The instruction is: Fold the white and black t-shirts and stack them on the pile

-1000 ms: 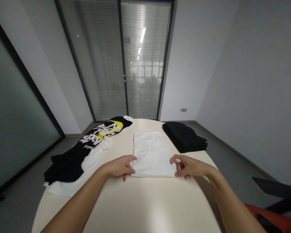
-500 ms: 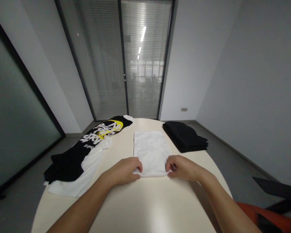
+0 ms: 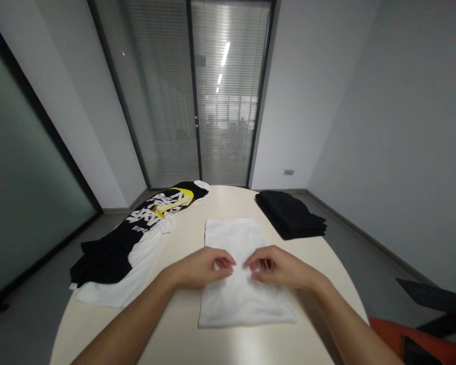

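Note:
A white cloth (image 3: 243, 304) lies flat in front of me on the cream table (image 3: 190, 339), its near edge close to the table's front. Over its left side is my left hand (image 3: 209, 266), fingers curled but apart, with nothing between them. My right hand (image 3: 275, 264) faces it over the right side, likewise with its fingers apart and nothing held. A small gap of white fabric shows between the fingertips. Whether the fingertips touch the cloth is hard to tell.
At the left lie a black shirt (image 3: 110, 253) with white and yellow print and a white garment (image 3: 146, 266). Folded black clothes (image 3: 289, 215) are stacked at the right. An orange chair (image 3: 437, 344) stands at the lower right.
The white cloth now reaches much nearer to me and its far edge sits a little closer. Both hands let go of its near corners and moved inward.

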Available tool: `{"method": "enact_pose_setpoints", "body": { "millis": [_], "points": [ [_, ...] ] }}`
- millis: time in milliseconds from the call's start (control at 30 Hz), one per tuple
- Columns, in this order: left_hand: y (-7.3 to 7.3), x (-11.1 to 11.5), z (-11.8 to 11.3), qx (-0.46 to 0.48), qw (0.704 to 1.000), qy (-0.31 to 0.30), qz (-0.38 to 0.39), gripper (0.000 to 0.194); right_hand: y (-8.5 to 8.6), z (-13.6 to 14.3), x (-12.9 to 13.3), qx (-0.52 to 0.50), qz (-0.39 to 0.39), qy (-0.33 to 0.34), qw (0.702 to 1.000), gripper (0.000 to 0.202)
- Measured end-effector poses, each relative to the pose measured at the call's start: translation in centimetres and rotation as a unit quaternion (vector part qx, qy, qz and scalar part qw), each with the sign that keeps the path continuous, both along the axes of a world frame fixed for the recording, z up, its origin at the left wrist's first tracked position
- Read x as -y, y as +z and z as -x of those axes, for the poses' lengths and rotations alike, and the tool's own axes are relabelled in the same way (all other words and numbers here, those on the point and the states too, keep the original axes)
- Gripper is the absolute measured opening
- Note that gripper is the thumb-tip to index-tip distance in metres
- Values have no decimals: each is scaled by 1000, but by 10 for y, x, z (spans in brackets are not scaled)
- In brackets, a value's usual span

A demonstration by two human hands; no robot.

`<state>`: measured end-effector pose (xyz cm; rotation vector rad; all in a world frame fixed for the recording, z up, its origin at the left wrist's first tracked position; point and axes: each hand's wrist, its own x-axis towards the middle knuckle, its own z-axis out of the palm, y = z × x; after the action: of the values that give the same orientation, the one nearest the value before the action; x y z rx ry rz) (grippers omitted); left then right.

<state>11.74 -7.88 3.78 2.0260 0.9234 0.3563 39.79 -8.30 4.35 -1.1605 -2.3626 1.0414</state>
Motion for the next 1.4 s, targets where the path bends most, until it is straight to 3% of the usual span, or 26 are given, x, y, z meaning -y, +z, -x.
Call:
{"method": "enact_pose_setpoints", "body": {
  "millis": [67, 133, 233, 333, 400, 567, 667, 800, 967, 1167, 1400],
  "points": [
    [-8, -4, -1, -7, 984, 38, -171, 54, -4, 3, -6, -9, -131, -17, 991, 48],
    [-19, -9, -1, -55, 967, 35, -247, 72, -11, 4, -11, 19, -175, -9, 984, 67],
    [-32, -13, 0, -135, 966, 11, -221, 83, -20, 0, -14, 88, -112, -12, 990, 97],
    [-29, -11, -1, -199, 967, -21, -159, 87, -16, -4, -11, 146, -31, -12, 989, 111],
    [-20, -6, -1, -217, 965, -41, -140, 87, -7, -7, -7, 169, -15, -3, 986, 107],
    [-6, -1, 1, -127, 976, -22, -175, 62, 7, -9, 1, 103, -31, -16, 994, 60],
    [-16, -12, 2, -69, 969, 65, -227, 49, -7, -9, -8, 47, -67, -58, 995, 48],
    [-44, -35, 10, -91, 939, 149, -297, 48, -37, -13, -32, 46, -223, -130, 965, 53],
    [-67, -53, 19, -105, 936, 168, -290, 42, -62, -22, -52, 79, -207, -141, 965, 51],
    [-71, -62, 12, -55, 930, 229, -284, 43, -69, -18, -65, 50, -234, -209, 948, 45],
    [-66, -70, 6, 35, 945, 250, -207, 39, -60, -14, -65, 48, -179, -249, 951, 48]
  ]
}}
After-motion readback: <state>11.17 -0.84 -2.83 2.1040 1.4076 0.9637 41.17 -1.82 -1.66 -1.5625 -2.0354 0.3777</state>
